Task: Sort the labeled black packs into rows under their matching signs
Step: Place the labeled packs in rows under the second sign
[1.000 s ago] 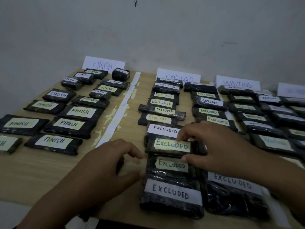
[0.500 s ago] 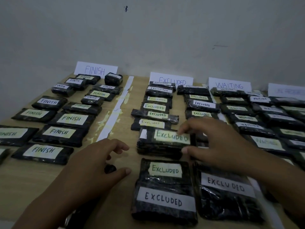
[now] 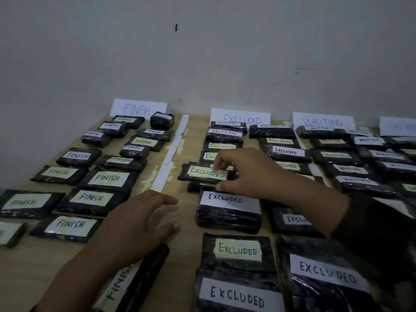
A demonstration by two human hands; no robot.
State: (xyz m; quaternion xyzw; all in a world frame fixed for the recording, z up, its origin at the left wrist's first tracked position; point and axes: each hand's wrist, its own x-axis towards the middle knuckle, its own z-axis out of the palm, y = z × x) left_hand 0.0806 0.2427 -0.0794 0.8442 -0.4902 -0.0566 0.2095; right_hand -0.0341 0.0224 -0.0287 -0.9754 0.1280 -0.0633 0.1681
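Wooden table point(image 3: 33, 266) against a bare grey wall point(image 3: 202, 52), dimly lit and seen from the head camera. We see the right hand point(image 3: 258, 174) pinching the right end of a yellow-labelled EXCLUDED pack point(image 3: 202, 174) between thumb and fingertips. This pack sits askew in the left column under the EXCLUDED sign point(image 3: 240, 117), overlapping the pack beneath it; we cannot tell whether it is lifted or resting. The left hand point(image 3: 135, 226) is relaxed, fingers spread and grasping nothing, low over bare wood beside the white paper strip point(image 3: 173, 152). Its wrist covers part of a stray FINISH pack point(image 3: 144, 273) lying lengthwise at the near edge.

We judge the sorting largely done. Rows of packs fill the left under the FINISH sign point(image 3: 138, 108), two columns run under EXCLUDED, and more lie to the right under the WAITING sign point(image 3: 323, 121). A fourth sign point(image 3: 398, 126) at far right is unreadable. What remains, as far as we can see, is seating the pinched pack squarely and moving the stray FINISH pack to its rows. Neighbouring packs, such as the white-labelled EXCLUDED pack point(image 3: 227, 210) just nearer, crowd the slot, and the right forearm hides part of the right EXCLUDED column.
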